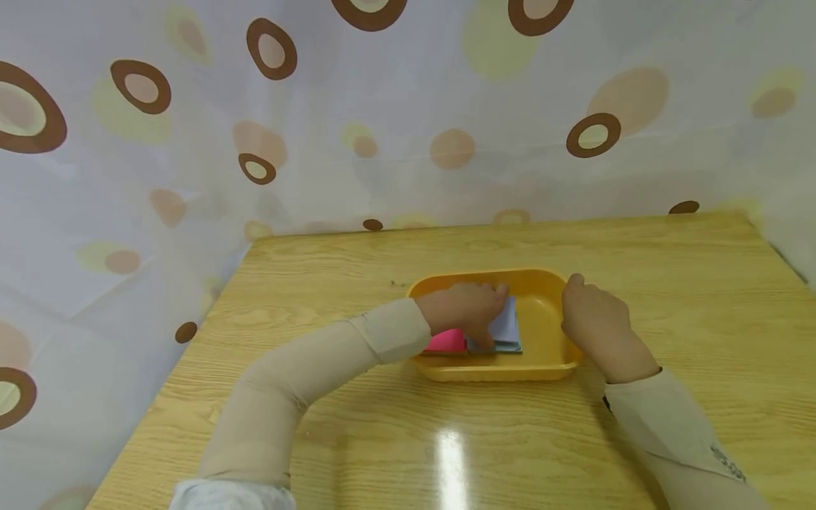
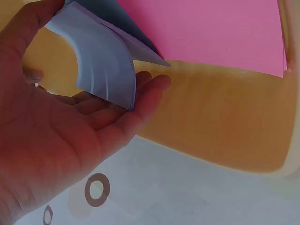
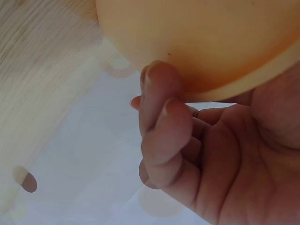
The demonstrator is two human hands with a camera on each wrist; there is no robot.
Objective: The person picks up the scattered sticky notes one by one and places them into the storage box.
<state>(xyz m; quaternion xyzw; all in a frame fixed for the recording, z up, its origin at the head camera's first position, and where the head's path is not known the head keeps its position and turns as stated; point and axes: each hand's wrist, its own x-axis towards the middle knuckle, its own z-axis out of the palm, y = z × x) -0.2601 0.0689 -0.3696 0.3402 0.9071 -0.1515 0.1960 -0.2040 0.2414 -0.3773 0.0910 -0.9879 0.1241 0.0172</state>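
Note:
An orange plastic tray (image 1: 542,329) sits on the table. Inside it lie pink paper sheets (image 1: 449,341) on the left and pale blue paper sheets (image 1: 506,326) beside them. My left hand (image 1: 465,306) reaches into the tray over the papers. In the left wrist view, that hand pinches the bent blue paper (image 2: 103,65) between thumb and fingers, while the pink paper (image 2: 211,35) lies flat beyond. At the tray's right end, my right hand (image 1: 598,326) grips the rim; the right wrist view shows its curled fingers (image 3: 161,126) against the tray's outer side.
The wooden table (image 1: 357,439) extends around the tray on every side. Behind it and at the left hangs a white cloth (image 1: 382,92) with brown and yellow oval prints.

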